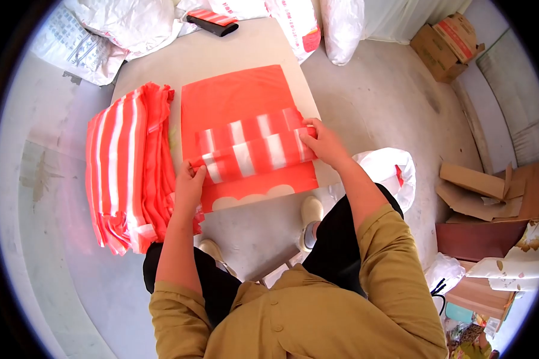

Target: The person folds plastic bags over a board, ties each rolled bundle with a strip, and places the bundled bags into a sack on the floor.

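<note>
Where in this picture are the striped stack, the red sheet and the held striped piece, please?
Striped stack (123, 164), head view: middle of its top.
Red sheet (238, 91), head view: its bare far part.
Held striped piece (256, 154), head view: near its middle.

Couple of cardboard boxes (432, 57) stacked over in the far right corner, plus an open carton (524, 194) closer in on that side. Some crumpled white sacks (130, 25) are slumped at the far end too.
</note>
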Motion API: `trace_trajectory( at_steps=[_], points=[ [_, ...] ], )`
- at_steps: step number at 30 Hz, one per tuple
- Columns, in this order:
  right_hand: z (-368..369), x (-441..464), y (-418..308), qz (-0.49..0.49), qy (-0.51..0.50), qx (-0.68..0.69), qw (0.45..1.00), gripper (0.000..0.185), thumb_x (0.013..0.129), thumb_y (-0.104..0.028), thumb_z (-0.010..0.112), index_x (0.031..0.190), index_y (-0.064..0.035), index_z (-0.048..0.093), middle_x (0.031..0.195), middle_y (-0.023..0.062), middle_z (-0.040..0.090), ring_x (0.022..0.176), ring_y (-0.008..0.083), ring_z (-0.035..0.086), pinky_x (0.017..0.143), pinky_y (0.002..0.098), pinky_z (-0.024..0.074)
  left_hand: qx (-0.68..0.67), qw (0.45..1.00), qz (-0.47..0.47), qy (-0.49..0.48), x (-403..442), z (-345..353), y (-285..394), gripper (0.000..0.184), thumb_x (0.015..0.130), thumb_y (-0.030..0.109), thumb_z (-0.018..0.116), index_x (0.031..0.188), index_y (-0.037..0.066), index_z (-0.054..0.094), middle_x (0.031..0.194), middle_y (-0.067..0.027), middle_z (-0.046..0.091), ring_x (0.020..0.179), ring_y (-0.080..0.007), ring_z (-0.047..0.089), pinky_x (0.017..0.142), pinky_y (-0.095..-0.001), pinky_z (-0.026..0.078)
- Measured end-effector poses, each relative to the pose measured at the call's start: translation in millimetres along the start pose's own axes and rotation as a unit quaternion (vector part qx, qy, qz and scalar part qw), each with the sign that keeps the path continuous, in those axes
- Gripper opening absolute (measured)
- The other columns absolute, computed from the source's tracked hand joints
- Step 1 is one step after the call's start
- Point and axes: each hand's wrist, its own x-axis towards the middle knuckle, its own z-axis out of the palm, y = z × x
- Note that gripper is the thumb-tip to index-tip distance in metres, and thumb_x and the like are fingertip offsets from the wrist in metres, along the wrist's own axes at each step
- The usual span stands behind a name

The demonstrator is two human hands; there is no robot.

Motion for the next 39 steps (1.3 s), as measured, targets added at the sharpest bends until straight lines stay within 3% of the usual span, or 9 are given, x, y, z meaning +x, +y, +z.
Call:
trace_trajectory(
  at_steps=[3, 6, 12, 18, 21, 24, 27, 30, 39],
  points=[
    [5.6, 7.7, 6.1, -0.020, 0.017, -0.013, 1.000, 0.053, 0.095, -0.023, 0.062, 0.144, -0.0122, 0.045, 0.123, 0.0142, 0.064, 0.107, 0.0236, 0.063, 0.087, 0.0365, 0.0532, 0.037, 0.994, 0.048, 0.086, 5.8, 17.4, -3.4, 0.039, 0.096, 0.014, 0.063, 0.131, 0.002, 0.052, 0.083, -0.0027, 0.059, 0.075, -0.0109, 0.055, 0.067, -0.0282, 0.046],
    [11.4, 15.1, 14.7, -0.004, 0.006, -0.017, 1.000, 0.056, 0.094, -0.023, 0.063, 0.146, -0.0113, 0.043, 0.128, 0.0148, 0.062, 0.110, 0.0255, 0.063, 0.093, 0.0387, 0.0514, 0.169, 0.980, 0.000, 0.105, 2.3, 20.9, 14.0, 0.044, 0.095, 0.014, 0.062, 0.135, 0.003, 0.050, 0.082, -0.0064, 0.060, 0.075, -0.0140, 0.058, 0.067, -0.0306, 0.047],
    [23.6, 17.8, 31.3, -0.144, 0.088, -0.142, 0.975, 0.050, 0.089, -0.019, 0.066, 0.136, -0.0085, 0.053, 0.136, 0.0150, 0.052, 0.124, 0.0307, 0.054, 0.105, 0.0382, 0.0443, 0.222, 0.968, 0.012, 0.113, 8.0, 25.8, 6.2, 0.046, 0.094, 0.015, 0.062, 0.137, 0.005, 0.050, 0.080, -0.0103, 0.060, 0.073, -0.0218, 0.060, 0.069, -0.0365, 0.048],
    [28.5, 19.1, 31.8, -0.164, 0.113, -0.102, 0.975, 0.039, 0.084, -0.016, 0.068, 0.119, -0.0016, 0.061, 0.129, 0.0200, 0.056, 0.123, 0.0377, 0.051, 0.104, 0.0407, 0.0436, 0.212, 0.970, 0.008, 0.120, 6.2, 25.1, 8.1, 0.045, 0.094, 0.015, 0.062, 0.136, 0.004, 0.051, 0.080, -0.0114, 0.061, 0.074, -0.0236, 0.061, 0.071, -0.0367, 0.049],
    [28.1, 18.4, 31.3, -0.182, 0.113, -0.108, 0.971, 0.035, 0.084, -0.017, 0.068, 0.115, -0.0024, 0.063, 0.127, 0.0192, 0.057, 0.122, 0.0376, 0.052, 0.104, 0.0438, 0.0432, 0.150, 0.980, 0.009, 0.128, 7.6, 21.6, -1.1, 0.044, 0.094, 0.016, 0.062, 0.135, 0.003, 0.052, 0.088, -0.0142, 0.063, 0.081, -0.0245, 0.063, 0.074, -0.0346, 0.050],
    [30.4, 18.3, 33.4, -0.240, 0.169, -0.240, 0.925, 0.038, 0.086, -0.017, 0.069, 0.122, -0.0060, 0.063, 0.139, 0.0141, 0.049, 0.127, 0.0305, 0.050, 0.107, 0.0438, 0.0415, 0.143, 0.977, 0.063, 0.147, 6.6, 20.1, -6.4, 0.048, 0.091, 0.016, 0.066, 0.136, 0.003, 0.052, 0.104, -0.0194, 0.063, 0.096, -0.0303, 0.062, 0.085, -0.0388, 0.050],
    [25.6, 3.0, -18.0, -0.264, 0.004, -0.360, 0.895, 0.042, 0.084, -0.016, 0.071, 0.124, -0.0074, 0.062, 0.143, 0.0133, 0.048, 0.130, 0.0307, 0.048, 0.109, 0.0464, 0.0383, 0.410, 0.857, 0.279, 0.141, -5.5, 20.8, 11.1, 0.054, 0.086, 0.015, 0.070, 0.136, 0.004, 0.053, 0.126, -0.0218, 0.059, 0.117, -0.0362, 0.056, 0.101, -0.0449, 0.045],
    [44.1, -9.8, -18.8, -0.387, -0.041, -0.313, 0.866, 0.049, 0.084, -0.015, 0.071, 0.130, -0.0090, 0.058, 0.148, 0.0115, 0.046, 0.136, 0.0311, 0.043, 0.113, 0.0462, 0.0343, 0.426, 0.839, 0.338, -0.024, -21.1, 33.6, 38.3, 0.059, 0.082, 0.015, 0.072, 0.137, 0.005, 0.053, 0.140, -0.0196, 0.053, 0.133, -0.0377, 0.046, 0.111, -0.0495, 0.037],
    [34.4, -7.0, -17.6, -0.311, -0.120, -0.346, 0.877, 0.059, 0.082, -0.003, 0.060, 0.139, -0.0101, 0.051, 0.150, 0.0110, 0.045, 0.142, 0.0312, 0.036, 0.118, 0.0453, 0.0291, 0.477, 0.831, 0.280, -0.062, -11.4, 37.0, 18.2, 0.059, 0.078, 0.001, 0.061, 0.136, 0.007, 0.054, 0.146, -0.0152, 0.050, 0.136, -0.0305, 0.047, 0.109, -0.0503, 0.039]
  ],
)
